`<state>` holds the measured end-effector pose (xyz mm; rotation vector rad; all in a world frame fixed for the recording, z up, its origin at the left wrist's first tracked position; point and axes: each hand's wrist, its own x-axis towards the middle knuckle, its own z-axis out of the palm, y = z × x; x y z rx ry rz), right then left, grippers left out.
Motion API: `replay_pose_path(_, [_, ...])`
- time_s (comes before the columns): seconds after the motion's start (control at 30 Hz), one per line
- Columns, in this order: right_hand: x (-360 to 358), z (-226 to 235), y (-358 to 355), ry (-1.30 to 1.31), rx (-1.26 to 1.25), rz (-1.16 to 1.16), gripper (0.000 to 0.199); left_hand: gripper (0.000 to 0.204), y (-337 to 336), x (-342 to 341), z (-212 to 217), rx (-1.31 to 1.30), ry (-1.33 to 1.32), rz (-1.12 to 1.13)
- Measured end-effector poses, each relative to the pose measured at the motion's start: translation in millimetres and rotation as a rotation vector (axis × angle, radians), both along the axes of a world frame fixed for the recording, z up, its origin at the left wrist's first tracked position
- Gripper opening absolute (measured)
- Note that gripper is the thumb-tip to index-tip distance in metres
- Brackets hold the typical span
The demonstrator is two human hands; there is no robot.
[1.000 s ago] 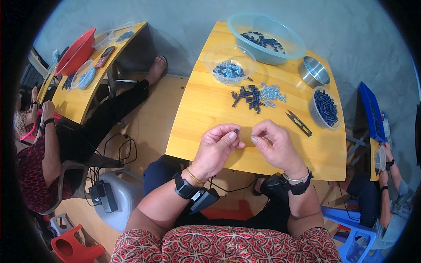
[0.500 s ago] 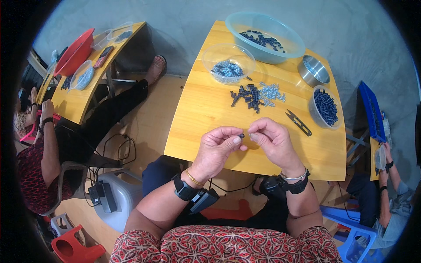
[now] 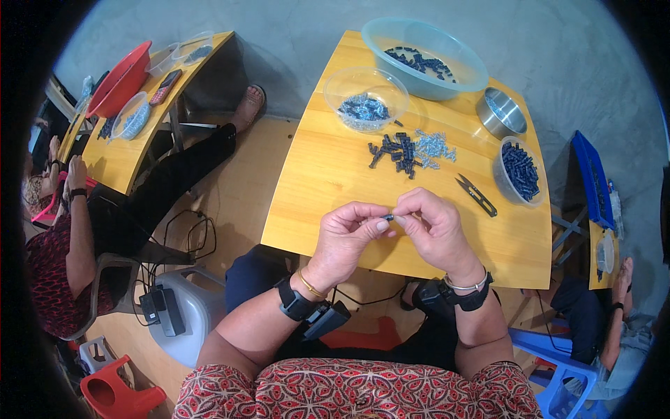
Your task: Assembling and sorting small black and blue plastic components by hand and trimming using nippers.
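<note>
Over the near part of the yellow table (image 3: pixel 314 227), both my hands meet at the fingertips. My left hand (image 3: pixel 349 227) pinches a small dark cylindrical piece (image 3: pixel 388 217) between thumb and forefinger. The thumb and forefinger of my right hand (image 3: pixel 431 222) are closed at the right end of that piece; whatever they hold is hidden. Beyond my hands lie a pile of dark small parts (image 3: pixel 396 152) and a pile of clear bluish small parts (image 3: pixel 434 148). Dark thread snips (image 3: pixel 477 195) rest to the right of these.
At the back stand a pale blue basin (image 3: pixel 447 77) and a clear bowl (image 3: pixel 366 105). A steel bowl (image 3: pixel 504 119) and a tub of dark parts (image 3: pixel 520 170) line the right edge. People work at tables on both sides; a grey stool (image 3: pixel 171 332) stands at left.
My right fingertips have come in to the left and now meet the dark piece in my left hand. At right, the other person's hands have moved away from the clear container.
</note>
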<state>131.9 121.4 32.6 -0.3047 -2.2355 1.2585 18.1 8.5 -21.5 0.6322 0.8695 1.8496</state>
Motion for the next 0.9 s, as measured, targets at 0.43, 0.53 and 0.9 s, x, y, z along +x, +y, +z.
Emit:
replay_pose_path(0.43, [2,1,-4,0.001,0.036,0.057,0.013,0.014,0,4,3,-0.046,0.201,0.075])
replay_pose_path(0.53, [0,0,-10,0.016,-0.067,0.022,0.014,0.012,0,1,2,-0.014,-0.004,0.028])
replay_pose_path(0.9, [3,11,-17,-0.162,0.308,-0.026,0.034,0.009,0,2,6,-0.01,-0.132,0.095])
